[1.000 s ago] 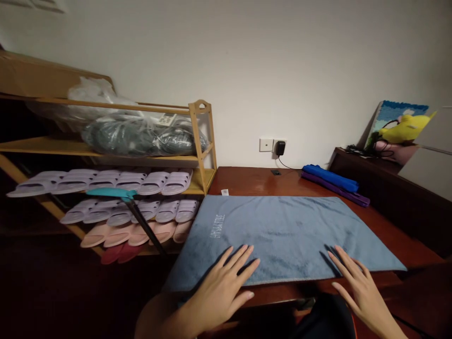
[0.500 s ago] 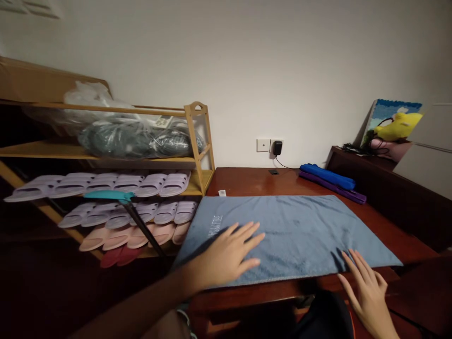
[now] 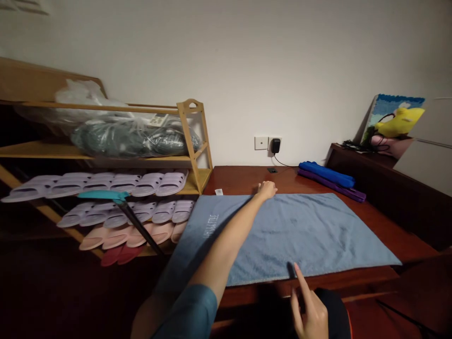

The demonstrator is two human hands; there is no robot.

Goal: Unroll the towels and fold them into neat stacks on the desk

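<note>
Blue towel (image 3: pixel 282 230) lies spread on your bench (image 3: pixel 236 179); likely soft and light, best pinched at its edges. Your left hand (image 3: pixel 267 189) curls at the far edge, grip hidden; your right hand (image 3: pixel 311 311), loosely open, is by the near edge.

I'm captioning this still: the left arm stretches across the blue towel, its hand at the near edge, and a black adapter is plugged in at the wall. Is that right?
Not quite: the head view shows the left hand at the far edge of the blue towel, not the near one. The rest is right.
</note>
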